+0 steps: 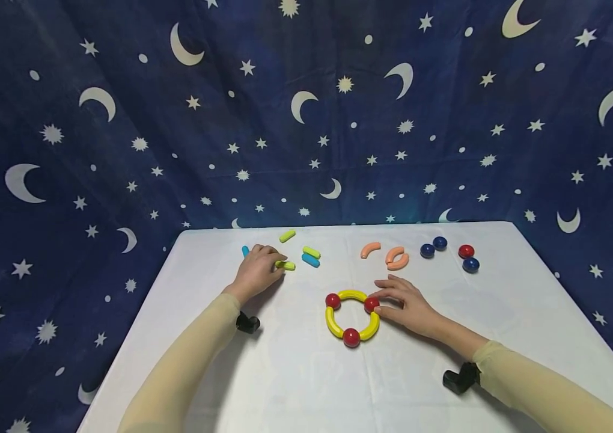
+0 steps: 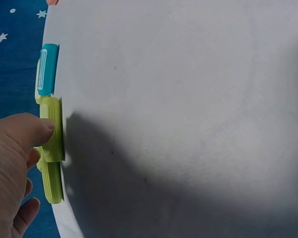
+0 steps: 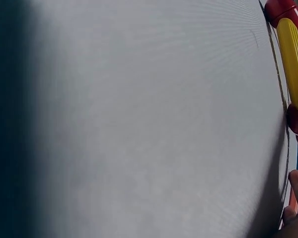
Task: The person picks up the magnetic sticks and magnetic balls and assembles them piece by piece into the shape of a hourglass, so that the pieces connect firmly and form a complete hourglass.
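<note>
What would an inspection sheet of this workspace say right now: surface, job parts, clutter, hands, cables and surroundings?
Surface: white cloth, faintly creased.
Job's things: a ring of three yellow curved pieces and three red balls lies on the cloth; a green stick is in hand.
Clutter: two more green sticks, two blue sticks (one partly hidden), three orange curved pieces, three dark blue balls and a loose red ball, toward the far edge.
Left hand: pinches the green stick.
Right hand: thumb and finger hold a red ball of the ring; firmness cannot be told.
Cables: nothing seen.
Surroundings: dark blue backdrop with moons and stars.
</note>
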